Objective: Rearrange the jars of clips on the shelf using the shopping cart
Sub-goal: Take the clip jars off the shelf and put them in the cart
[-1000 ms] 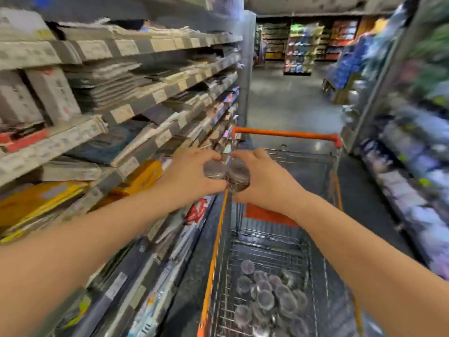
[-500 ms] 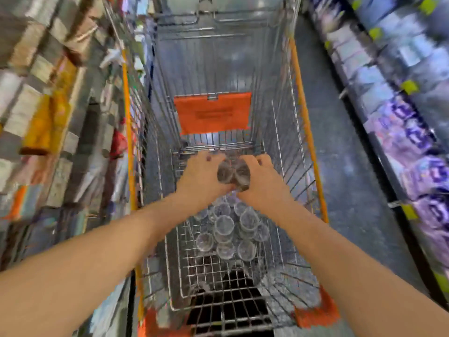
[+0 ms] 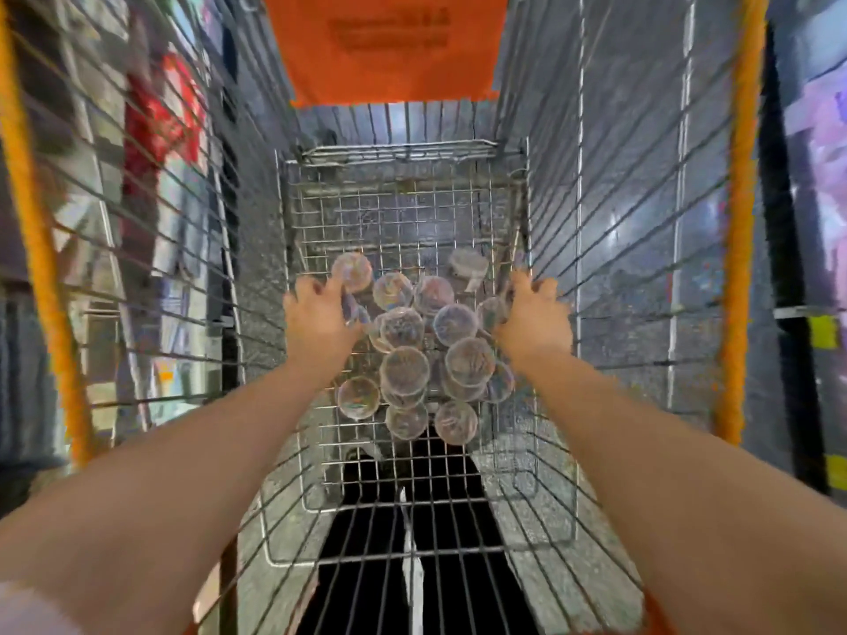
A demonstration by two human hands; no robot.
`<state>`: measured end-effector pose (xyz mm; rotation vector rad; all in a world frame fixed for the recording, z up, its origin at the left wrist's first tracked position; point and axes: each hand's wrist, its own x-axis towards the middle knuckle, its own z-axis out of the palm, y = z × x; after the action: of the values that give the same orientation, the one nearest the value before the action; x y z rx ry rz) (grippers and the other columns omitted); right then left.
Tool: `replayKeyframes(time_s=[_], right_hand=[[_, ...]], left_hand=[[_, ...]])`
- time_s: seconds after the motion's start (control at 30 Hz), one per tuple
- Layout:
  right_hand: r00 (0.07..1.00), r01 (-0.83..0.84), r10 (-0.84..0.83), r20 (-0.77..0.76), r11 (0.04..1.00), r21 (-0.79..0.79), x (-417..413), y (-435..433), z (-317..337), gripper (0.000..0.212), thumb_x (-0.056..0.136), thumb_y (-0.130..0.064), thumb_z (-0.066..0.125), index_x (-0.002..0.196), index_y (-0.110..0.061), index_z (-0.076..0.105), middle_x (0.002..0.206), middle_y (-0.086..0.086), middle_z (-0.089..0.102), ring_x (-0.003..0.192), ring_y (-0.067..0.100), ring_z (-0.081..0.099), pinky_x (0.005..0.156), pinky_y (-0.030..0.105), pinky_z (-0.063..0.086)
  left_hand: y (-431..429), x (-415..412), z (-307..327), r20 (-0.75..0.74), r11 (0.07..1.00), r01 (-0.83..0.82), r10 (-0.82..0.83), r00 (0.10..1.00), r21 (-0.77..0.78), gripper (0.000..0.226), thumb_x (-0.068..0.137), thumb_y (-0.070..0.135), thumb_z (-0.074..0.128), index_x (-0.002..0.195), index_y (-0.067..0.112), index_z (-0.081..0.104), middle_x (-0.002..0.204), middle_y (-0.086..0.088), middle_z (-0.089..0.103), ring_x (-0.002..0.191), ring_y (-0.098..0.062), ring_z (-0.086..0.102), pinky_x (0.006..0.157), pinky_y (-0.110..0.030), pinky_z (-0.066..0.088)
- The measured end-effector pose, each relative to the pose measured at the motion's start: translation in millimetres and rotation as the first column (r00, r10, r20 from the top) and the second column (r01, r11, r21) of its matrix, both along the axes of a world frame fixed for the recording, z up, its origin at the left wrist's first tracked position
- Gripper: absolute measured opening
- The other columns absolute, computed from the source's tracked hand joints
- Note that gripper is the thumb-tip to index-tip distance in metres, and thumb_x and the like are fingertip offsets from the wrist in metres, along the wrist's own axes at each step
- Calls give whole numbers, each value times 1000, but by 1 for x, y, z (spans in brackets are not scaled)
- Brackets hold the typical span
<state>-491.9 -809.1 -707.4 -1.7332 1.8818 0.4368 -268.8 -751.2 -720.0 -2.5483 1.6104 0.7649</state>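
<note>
Several clear round jars of clips point(image 3: 403, 368) lie heaped on the wire floor of the shopping cart point(image 3: 403, 208). Both my arms reach down into the basket. My left hand point(image 3: 318, 320) is at the pile's left edge, its fingers curled over a jar point(image 3: 356, 313) that shows at the palm. At the pile's right edge, my right hand point(image 3: 534, 320) curls over another jar point(image 3: 492, 311). One jar point(image 3: 352, 271) lies just beyond my left fingertips. The view is blurred, so the grips are not sharp.
The cart has orange rim strips point(image 3: 738, 222) and an orange flap point(image 3: 389, 48) on its far wall. Blurred store shelves point(image 3: 151, 130) show through the left wire side, and more shelving point(image 3: 820, 130) is on the right. Dark floor shows under the near end.
My view dropped from the aisle into the cart. My hands, which held two jars together above the basket, have gone down to the pile and moved apart to its two sides.
</note>
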Motion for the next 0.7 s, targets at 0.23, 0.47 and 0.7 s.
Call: replayKeyframes(time_s=[0.23, 0.47, 0.7], right_hand=[[999, -31, 30, 22, 997, 68, -2, 5, -42, 63, 81, 11, 55, 132, -22, 38, 142, 12, 21, 129, 34, 28, 94, 42, 43], [996, 15, -18, 87, 999, 40, -4, 9, -50, 71, 80, 14, 56, 138, -20, 32, 145, 11, 22, 128, 34, 32, 95, 43, 42], [989, 58, -55, 135, 998, -23, 0, 15, -4, 68, 78, 11, 57, 137, -12, 32, 141, 18, 25, 120, 38, 42, 97, 47, 44]], left_hand=[[1, 1, -46, 20, 984, 164, -165, 986, 65, 61, 76, 31, 74, 128, 12, 46, 122, -18, 39, 110, -34, 38, 92, -39, 37], [2, 4, -52, -14, 987, 144, -143, 990, 70, 74, 79, 32, 71, 139, 19, 32, 132, -16, 34, 121, -32, 35, 98, -40, 40], [16, 2, -3, -65, 999, 35, -33, 997, 30, 59, 86, 37, 61, 136, 18, 37, 134, -14, 37, 120, -32, 39, 93, -43, 41]])
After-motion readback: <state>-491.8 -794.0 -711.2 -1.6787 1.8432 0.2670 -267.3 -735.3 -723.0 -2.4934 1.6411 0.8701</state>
